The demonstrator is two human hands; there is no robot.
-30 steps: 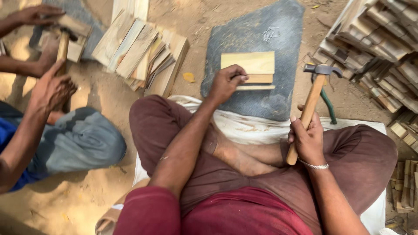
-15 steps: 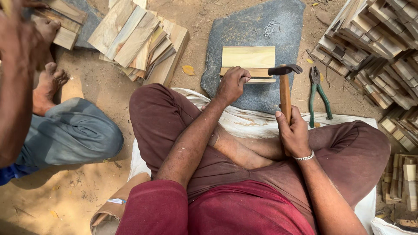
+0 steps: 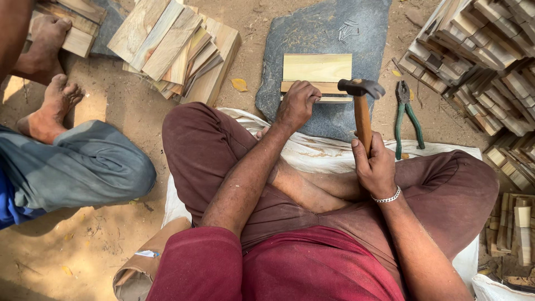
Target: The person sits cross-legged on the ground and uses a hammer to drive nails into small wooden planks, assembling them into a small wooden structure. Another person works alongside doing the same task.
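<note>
The left hand presses down on stacked wooden slats lying on a grey stone slab. The right hand grips a hammer, its head beside the slats.

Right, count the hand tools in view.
2: a hammer in the right hand over the stone slab; green-handled pliers on the sand beside it. Others may be hidden.

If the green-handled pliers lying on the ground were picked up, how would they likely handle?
The pliers look like metal, so probably stiff and fairly heavy for their size. Their two handles are spread, so they would likely swing at the hinge. They lie flat on the dirt, so rolling seems unlikely.
</note>
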